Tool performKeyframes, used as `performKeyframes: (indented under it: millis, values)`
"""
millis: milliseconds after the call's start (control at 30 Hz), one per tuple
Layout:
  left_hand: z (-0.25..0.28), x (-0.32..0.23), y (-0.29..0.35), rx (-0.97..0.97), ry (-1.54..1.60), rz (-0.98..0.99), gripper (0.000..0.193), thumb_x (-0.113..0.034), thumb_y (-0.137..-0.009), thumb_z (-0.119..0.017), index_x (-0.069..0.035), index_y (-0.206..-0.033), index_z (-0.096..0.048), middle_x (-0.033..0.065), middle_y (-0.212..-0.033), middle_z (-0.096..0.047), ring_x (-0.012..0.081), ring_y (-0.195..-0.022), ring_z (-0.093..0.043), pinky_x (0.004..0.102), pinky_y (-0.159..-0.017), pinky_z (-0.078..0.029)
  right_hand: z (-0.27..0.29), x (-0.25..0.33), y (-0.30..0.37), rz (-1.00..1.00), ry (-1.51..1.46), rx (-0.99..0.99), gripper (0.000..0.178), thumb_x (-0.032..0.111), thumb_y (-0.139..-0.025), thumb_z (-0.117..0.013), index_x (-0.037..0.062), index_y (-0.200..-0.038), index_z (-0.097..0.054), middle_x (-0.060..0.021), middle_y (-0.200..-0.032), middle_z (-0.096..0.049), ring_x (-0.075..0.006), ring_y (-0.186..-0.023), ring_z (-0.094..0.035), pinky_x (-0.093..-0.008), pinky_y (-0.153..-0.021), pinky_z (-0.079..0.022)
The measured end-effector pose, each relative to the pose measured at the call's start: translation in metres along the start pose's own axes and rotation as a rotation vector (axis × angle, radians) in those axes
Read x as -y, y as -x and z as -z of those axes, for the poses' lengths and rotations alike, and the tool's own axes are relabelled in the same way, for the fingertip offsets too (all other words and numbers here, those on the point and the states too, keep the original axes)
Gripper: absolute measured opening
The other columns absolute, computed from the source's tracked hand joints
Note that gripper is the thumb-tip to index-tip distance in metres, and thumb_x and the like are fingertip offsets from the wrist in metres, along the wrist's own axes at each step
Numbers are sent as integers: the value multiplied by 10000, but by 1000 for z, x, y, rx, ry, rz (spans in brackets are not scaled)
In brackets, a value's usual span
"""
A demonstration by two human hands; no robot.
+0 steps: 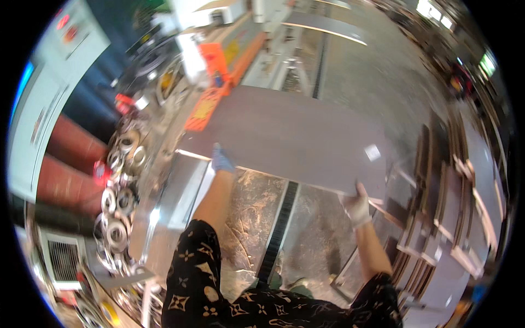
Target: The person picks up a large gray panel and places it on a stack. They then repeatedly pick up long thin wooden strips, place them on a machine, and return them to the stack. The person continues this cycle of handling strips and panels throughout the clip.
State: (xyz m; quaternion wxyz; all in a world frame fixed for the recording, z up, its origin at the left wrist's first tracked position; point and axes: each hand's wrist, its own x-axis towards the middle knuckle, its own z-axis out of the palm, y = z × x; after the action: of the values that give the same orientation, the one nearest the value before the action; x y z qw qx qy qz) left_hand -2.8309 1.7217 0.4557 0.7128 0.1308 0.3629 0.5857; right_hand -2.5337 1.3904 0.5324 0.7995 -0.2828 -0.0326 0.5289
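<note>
A large, flat grey-brown panel (290,131) spans the middle of the view, with a pale near edge and a small white label (372,152) towards its right end. My left hand (221,159), in a bluish glove, grips the near edge close to the panel's left end. At the right part of the same edge, my right hand (356,206) in a whitish glove holds on, thumb on top and fingers partly hidden under the board. The panel's far left side lies against an orange machine guard (202,109).
Stacks of similar panels (437,202) stand at the right. A machine with a pale cabinet (57,71) is on the left, beside many metal rings (117,229). A dark slotted track (279,229) runs along the floor below the panel. Another panel (328,26) lies farther off.
</note>
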Motion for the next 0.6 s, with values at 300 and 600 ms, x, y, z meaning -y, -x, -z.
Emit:
performKeyframes:
  millis: [300,600]
  values:
    - [-72,22,20,116,-428,326,573,-465,-807,-453,-104,-1251,-471,110,-1138,-559,269,-947,-559,404,-774,-472,3,7,72,-31,318,-147,735,435,-811,-621,76,-1368,-304,-161,-1320,-434,-276,-1132,-502,-407,-934,-444]
    - [-87,228,513,1727,-923,118,776,-350,-680,-750,13,-1269,-399,193,-1262,-449,307,-1188,-423,382,-1019,-324,63,41,455,563,1119,-1204,234,107,-823,-598,-18,-1018,-623,-95,-940,-645,-147,-825,-607,-259,-743,-491]
